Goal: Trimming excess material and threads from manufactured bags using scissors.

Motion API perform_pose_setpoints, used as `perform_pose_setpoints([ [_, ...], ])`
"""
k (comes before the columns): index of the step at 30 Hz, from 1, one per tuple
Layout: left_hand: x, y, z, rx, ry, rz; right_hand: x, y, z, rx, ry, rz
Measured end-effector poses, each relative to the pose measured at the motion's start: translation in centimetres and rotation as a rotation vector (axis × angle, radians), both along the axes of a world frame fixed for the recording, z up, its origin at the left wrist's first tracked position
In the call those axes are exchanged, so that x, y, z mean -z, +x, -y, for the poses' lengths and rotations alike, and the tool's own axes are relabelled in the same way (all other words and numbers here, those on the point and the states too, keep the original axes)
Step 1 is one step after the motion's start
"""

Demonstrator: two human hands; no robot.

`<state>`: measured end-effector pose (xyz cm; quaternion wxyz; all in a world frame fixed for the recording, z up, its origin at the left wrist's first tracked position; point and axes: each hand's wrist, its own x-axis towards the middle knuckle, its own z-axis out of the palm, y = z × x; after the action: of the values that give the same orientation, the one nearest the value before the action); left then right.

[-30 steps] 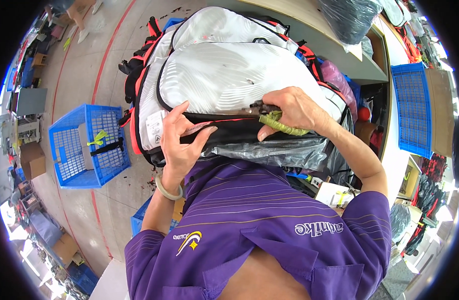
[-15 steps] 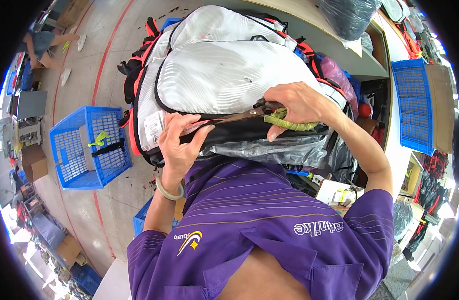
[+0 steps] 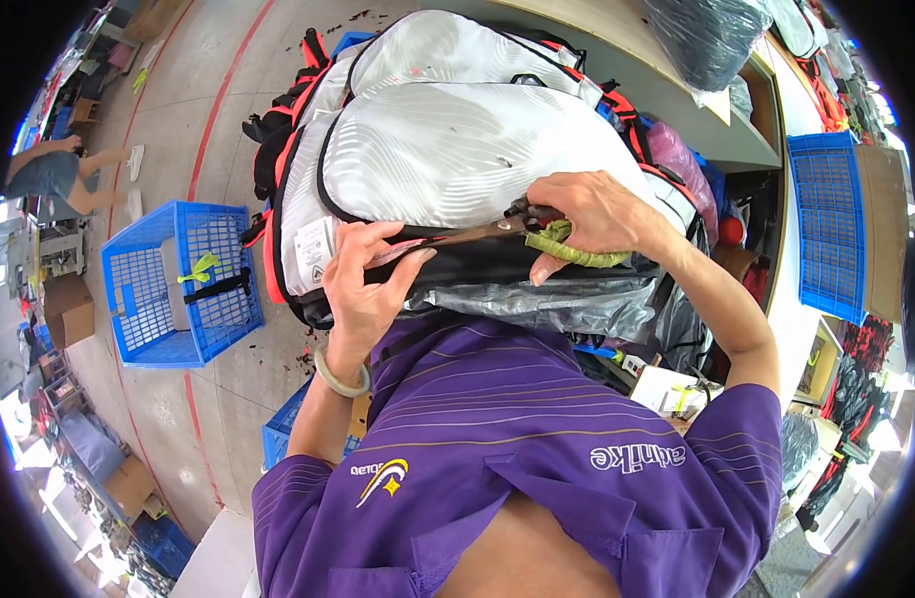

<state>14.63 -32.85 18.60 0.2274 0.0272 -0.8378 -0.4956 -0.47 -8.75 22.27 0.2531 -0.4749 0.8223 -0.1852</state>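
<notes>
Trimming step in hand. Backpack (image 3: 457,169) at 12 o'clock, against torso. Left hand (image 3: 363,289) pinches lower black seam, fingers clamped on fabric. Right hand (image 3: 587,214) at 2 o'clock closed around green-handled scissors (image 3: 522,231). Next move likely needs steady fabric, blades on thread alone.

The person wears a purple short-sleeved shirt (image 3: 537,439) with thin pale stripes running across the chest. It has a collar and an open neck, a small yellow and white emblem (image 3: 383,480) on one side of the chest and white lettering on the other. A pale, smooth bangle (image 3: 340,377) circles the left wrist. Both forearms are bare below the sleeves.
</notes>
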Motion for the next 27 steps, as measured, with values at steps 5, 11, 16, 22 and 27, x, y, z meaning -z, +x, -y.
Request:
perform_pose_setpoints([
  [5,0.0,-0.1,0.0,0.015,-0.009,-0.006,0.6,0.1,0.4,0.002,-0.067,-0.008],
  [11,0.2,0.1,0.0,0.004,-0.036,-0.004,0.2,0.6,0.2,0.033,-0.094,0.003],
  [16,-0.6,0.7,0.5,0.011,-0.009,0.159,-1.5,-0.2,-2.6,0.443,-0.269,-0.034],
  [22,-1.9,1.0,3.6,0.388,-0.353,0.458,2.4,2.5,-14.4,0.954,-0.173,0.029],
  [27,-2.4,-0.5,4.0,0.564,-0.521,0.415,4.7,6.1,-13.1,1.183,-0.280,0.011],
])
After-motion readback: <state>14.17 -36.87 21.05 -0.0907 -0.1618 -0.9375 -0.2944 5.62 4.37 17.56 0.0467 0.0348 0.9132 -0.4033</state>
